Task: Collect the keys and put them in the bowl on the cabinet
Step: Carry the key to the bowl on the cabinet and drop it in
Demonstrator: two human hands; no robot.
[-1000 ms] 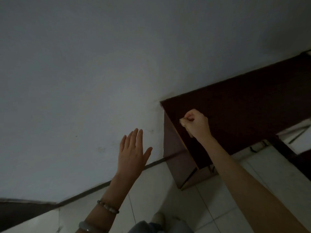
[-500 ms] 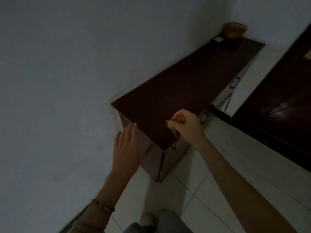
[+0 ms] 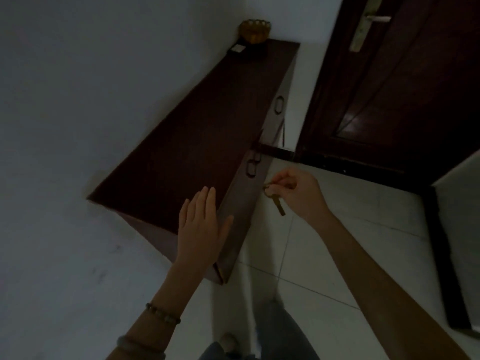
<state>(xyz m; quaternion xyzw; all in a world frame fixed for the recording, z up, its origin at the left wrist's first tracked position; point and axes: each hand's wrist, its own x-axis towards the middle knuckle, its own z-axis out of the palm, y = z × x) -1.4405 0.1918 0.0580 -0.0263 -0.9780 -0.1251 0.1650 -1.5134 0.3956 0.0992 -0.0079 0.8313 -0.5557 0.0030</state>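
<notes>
My right hand [image 3: 298, 193] pinches a brass key [image 3: 277, 203] that dangles down from its fingertips, out over the floor just right of the cabinet's front. My left hand [image 3: 201, 227] is flat with fingers together and empty, hovering over the near corner of the long dark brown cabinet [image 3: 197, 131]. A golden-brown scalloped bowl [image 3: 255, 31] stands at the cabinet's far end against the wall, well beyond both hands. The room is dim.
A small dark object with a pale top [image 3: 237, 49] lies next to the bowl. A dark wooden door [image 3: 405, 81] with a metal handle [image 3: 368, 24] stands to the right. White tiled floor [image 3: 324, 255] runs between cabinet and door. The white wall [image 3: 91, 87] borders the cabinet's left side.
The view has swung right along the cabinet, bringing the bowl and door into sight. My right hand with the key has moved off the cabinet top to its right.
</notes>
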